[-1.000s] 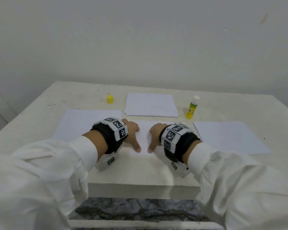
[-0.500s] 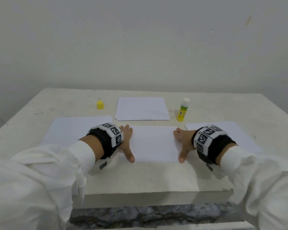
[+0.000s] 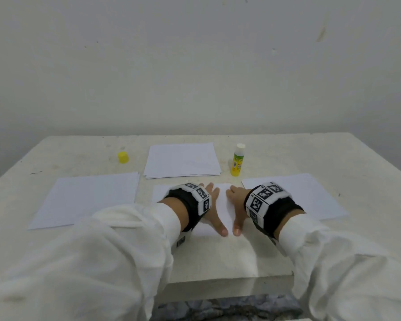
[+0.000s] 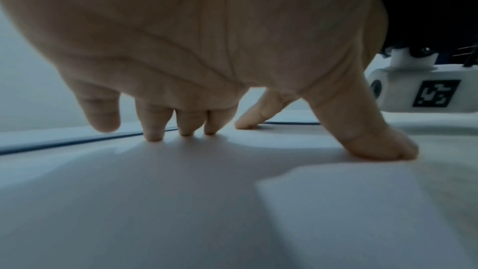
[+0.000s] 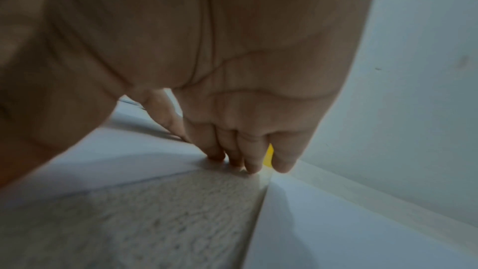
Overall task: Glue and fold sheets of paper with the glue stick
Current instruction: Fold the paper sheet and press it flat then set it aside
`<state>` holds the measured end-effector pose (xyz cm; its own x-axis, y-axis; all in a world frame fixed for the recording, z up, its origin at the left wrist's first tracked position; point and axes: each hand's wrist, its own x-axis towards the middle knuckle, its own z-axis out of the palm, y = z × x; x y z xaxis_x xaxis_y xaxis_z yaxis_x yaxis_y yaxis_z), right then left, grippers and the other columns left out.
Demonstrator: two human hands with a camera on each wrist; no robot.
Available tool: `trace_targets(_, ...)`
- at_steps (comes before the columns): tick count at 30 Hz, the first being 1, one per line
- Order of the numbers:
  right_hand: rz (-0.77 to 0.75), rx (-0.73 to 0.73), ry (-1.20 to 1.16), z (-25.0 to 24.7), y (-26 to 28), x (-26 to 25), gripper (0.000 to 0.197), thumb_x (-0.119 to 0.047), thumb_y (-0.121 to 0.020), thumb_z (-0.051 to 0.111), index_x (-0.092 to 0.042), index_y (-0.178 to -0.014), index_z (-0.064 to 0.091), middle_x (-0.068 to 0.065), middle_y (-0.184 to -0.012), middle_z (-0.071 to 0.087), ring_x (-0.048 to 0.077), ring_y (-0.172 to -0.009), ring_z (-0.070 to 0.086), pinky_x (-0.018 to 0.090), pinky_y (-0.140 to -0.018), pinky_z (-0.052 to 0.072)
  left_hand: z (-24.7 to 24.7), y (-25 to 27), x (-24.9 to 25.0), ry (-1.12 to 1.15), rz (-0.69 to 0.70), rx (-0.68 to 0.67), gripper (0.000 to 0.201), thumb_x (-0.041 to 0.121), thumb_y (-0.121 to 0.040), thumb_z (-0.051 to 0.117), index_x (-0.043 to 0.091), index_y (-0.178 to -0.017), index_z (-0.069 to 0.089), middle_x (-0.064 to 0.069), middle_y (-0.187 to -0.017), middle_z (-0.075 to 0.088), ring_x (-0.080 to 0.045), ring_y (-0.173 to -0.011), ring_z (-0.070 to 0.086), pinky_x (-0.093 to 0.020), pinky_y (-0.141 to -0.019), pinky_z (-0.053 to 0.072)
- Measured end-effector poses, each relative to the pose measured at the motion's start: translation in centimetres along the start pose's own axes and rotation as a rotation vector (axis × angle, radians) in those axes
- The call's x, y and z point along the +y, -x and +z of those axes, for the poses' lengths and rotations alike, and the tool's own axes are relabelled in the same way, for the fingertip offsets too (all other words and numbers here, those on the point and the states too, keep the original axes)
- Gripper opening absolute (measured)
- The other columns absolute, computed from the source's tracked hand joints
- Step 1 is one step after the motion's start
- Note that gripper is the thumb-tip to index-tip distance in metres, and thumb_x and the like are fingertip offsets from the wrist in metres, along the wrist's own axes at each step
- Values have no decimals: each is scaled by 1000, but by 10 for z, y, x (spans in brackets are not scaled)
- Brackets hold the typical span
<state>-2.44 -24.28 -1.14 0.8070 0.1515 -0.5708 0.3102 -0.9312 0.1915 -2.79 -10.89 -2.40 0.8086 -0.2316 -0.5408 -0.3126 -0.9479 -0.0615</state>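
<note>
Pressed flat under both hands near the front edge of the table: a folded white paper sheet (image 3: 222,205). Left hand (image 3: 212,210) spread on its middle, fingers straight, thumb reaching to the near edge; right hand (image 3: 237,208) just beside it on the right part, thumb likewise at the near edge. Nothing gripped by either, only fingertips and thumbs bearing down.

Upright beyond the right hand, well apart from it: a yellow-green glue stick with bare white top (image 3: 238,162). Left of that, a stack of white paper (image 3: 182,159), then a small yellow cap (image 3: 123,157). Flat white sheets to the far left (image 3: 88,198) and right (image 3: 310,195).

From the left wrist: fingertips (image 4: 154,135) touching paper, thumb at its edge. From the right wrist, blurred: fingertips (image 5: 252,166) at the sheet's border, rough tabletop close below.

Off-white, speckled stone-like table (image 3: 218,258); plain pale wall (image 3: 195,66) behind.
</note>
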Motion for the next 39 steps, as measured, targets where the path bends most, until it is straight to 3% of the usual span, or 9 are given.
trace_targets(3,-31,-21,-9,-7,12,-3,130,-53,-57,84,-12,-151,4,7,-158,9,29,-144,17,49,-114,25,7,6,-31,12,-66,-20,145,81,-50,69,20,-149,-18,0,-158,-20,-27,-147,-8,-54,-117,9)
trace_targets(8,-96,-70,33,-16,17,-6,128,-45,-63,84,-31,-151,-8,14,-155,10,34,-143,14,54,-112,23,19,36,-90,24,-153,-12,142,72,-50,77,7,-149,-1,-7,-157,3,-30,-143,15,-49,-114,21)
trace_targets(12,-104,-12,157,-18,19,-24,111,-45,-74,76,-25,-152,1,18,-150,26,35,-137,31,45,-108,31,24,51,-113,-32,-160,-17,134,73,-51,76,10,-147,9,-3,-152,16,-28,-138,23,-50,-111,25)
trace_targets(14,-178,67,181,-20,13,-42,107,-53,-69,74,-30,-151,8,11,-145,36,33,-129,42,45,-102,39,25,52,-115,-56,-158,1,133,74,-50,76,11,-147,12,-3,-149,20,-27,-137,24,-50,-110,26)
trace_targets(17,-264,87,269,-25,-5,-82,113,-63,-65,72,-32,-151,5,8,-148,33,31,-131,39,47,-102,38,23,50,-112,-84,-167,11,130,72,-48,78,13,-145,17,-3,-144,27,-26,-135,26,-48,-111,27)
trace_targets(22,-274,84,142,-40,-19,-139,124,-68,-44,79,-31,-147,21,11,-148,36,37,-130,41,59,-97,40,20,47,-110,-97,-190,-17,133,72,-42,79,17,-146,19,-4,-146,28,-28,-137,25,-49,-111,29)
trace_targets(26,-234,104,149,-29,-21,-101,139,-73,-49,74,-23,-151,-6,5,-159,-4,29,-146,11,54,-115,20,19,47,-110,-78,-194,0,137,74,-37,80,15,-145,18,-2,-143,30,-27,-135,28,-48,-110,32)
trace_targets(31,-152,-41,81,-32,10,-28,128,-46,-68,80,-11,-151,-11,9,-159,-12,25,-147,0,44,-117,10,19,51,-109,-37,-179,-8,121,70,-40,82,16,-134,29,-1,-132,36,-25,-127,33,-46,-107,34)
trace_targets(39,-76,-34,95,-24,11,-10,134,-50,-63,82,-11,-150,-12,10,-159,-8,28,-147,1,47,-118,13,13,54,-108,4,-200,1,121,74,-36,80,14,-131,32,-3,-129,39,-26,-124,36,-46,-106,34)
